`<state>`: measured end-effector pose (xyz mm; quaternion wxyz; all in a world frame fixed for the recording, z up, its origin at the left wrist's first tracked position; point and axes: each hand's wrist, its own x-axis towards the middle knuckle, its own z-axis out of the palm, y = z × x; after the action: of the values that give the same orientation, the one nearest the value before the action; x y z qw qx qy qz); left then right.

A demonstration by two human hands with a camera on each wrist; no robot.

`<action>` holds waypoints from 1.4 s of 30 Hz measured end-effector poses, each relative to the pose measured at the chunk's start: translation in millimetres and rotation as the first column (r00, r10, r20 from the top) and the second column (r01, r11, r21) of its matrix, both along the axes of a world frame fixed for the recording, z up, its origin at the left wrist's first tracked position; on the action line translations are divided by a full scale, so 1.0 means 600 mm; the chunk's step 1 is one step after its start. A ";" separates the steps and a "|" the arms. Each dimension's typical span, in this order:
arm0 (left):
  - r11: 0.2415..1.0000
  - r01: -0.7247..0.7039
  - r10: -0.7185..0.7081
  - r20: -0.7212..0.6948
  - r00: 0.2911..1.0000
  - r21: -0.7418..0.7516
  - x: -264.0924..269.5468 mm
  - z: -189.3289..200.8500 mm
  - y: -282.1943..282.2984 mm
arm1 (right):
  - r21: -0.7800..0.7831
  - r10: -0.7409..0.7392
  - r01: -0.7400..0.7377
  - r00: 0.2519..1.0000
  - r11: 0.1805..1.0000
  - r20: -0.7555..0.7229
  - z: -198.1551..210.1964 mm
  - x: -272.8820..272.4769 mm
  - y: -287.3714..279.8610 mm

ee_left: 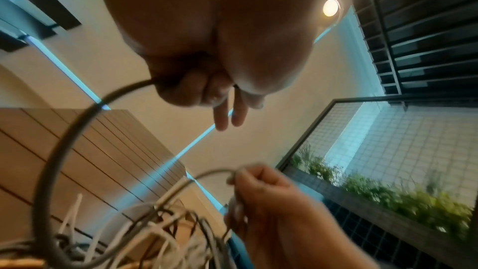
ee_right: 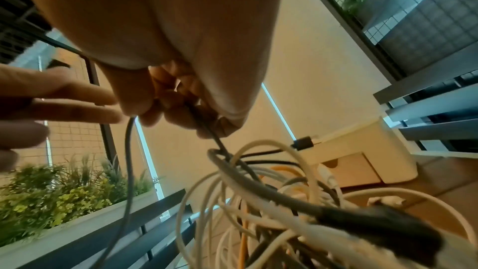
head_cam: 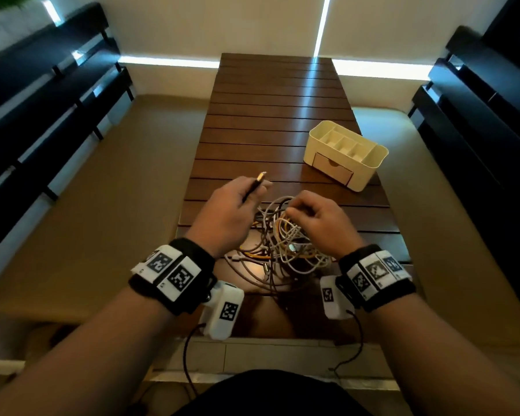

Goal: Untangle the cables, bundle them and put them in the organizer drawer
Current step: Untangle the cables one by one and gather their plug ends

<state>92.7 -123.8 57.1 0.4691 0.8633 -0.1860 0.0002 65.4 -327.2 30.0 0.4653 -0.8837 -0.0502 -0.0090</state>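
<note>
A tangle of white, grey, black and orange cables [head_cam: 285, 247] lies on the near end of the slatted wooden table [head_cam: 270, 121]. My left hand [head_cam: 237, 202] grips a dark cable near its end; the metal plug [head_cam: 261, 176] sticks out past my fingers, and the grey cable [ee_left: 59, 142] loops down to the pile. My right hand [head_cam: 309, 211] pinches cable strands above the top of the tangle, and a dark cable [ee_right: 217, 142] runs down from its fingers into the pile [ee_right: 271, 201]. The cream organizer [head_cam: 345, 154] with its shut wooden drawer [head_cam: 332, 168] stands to the far right.
Dark shelving [head_cam: 48, 94] runs along the left and dark shelving [head_cam: 481, 115] along the right of the narrow table. The table's far half [head_cam: 276, 85] carries nothing. Wrist camera leads [head_cam: 189, 349] hang below my forearms.
</note>
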 end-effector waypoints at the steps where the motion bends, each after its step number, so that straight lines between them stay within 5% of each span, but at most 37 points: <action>1: 0.997 0.062 -0.060 -0.031 0.998 0.041 -0.002 -0.002 -0.010 | 0.022 0.005 -0.006 1.000 1.000 0.025 0.002 -0.003 0.003; 5: 0.968 0.204 -0.182 -0.151 0.972 0.148 -0.009 -0.007 -0.040 | 0.051 0.019 -0.022 0.998 0.998 0.068 0.006 -0.012 0.004; 14: 0.951 0.105 -0.097 -0.042 0.994 0.292 0.007 0.020 -0.042 | 0.427 0.066 -0.051 0.998 0.903 -0.020 -0.048 -0.037 0.024; 21: 0.991 -0.134 0.135 0.101 0.986 -0.019 -0.003 0.081 0.011 | 0.023 0.007 -0.006 0.998 1.000 -0.061 -0.072 -0.015 0.006; 25: 0.932 -0.243 0.233 -0.069 0.970 -0.269 -0.006 0.057 0.055 | -0.074 -0.071 0.072 0.997 0.995 0.016 -0.042 0.019 -0.019; 30: 0.956 -0.282 0.291 -0.168 0.942 0.079 0.000 -0.007 0.086 | 0.265 -0.207 0.141 0.949 0.954 0.236 0.038 0.038 -0.026; 33: 0.953 -0.288 0.300 -0.145 0.943 0.099 0.010 -0.010 0.082 | 0.327 -0.179 0.132 0.976 0.936 0.120 0.028 0.045 -0.027; 38: 0.996 -0.079 0.078 -0.038 0.996 -0.030 0.005 0.020 0.017 | 0.179 -0.049 0.024 0.990 0.984 0.136 0.019 0.027 -0.002; 42: 0.984 0.147 -0.139 -0.075 0.987 0.100 0.003 0.031 -0.034 | 0.165 0.027 -0.068 0.972 0.984 0.234 0.041 0.022 0.012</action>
<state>94.8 -144.0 75.4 0.4279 0.8707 -0.2313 -0.0725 78.4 -319.9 54.8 0.5309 -0.8317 -0.1242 -0.1048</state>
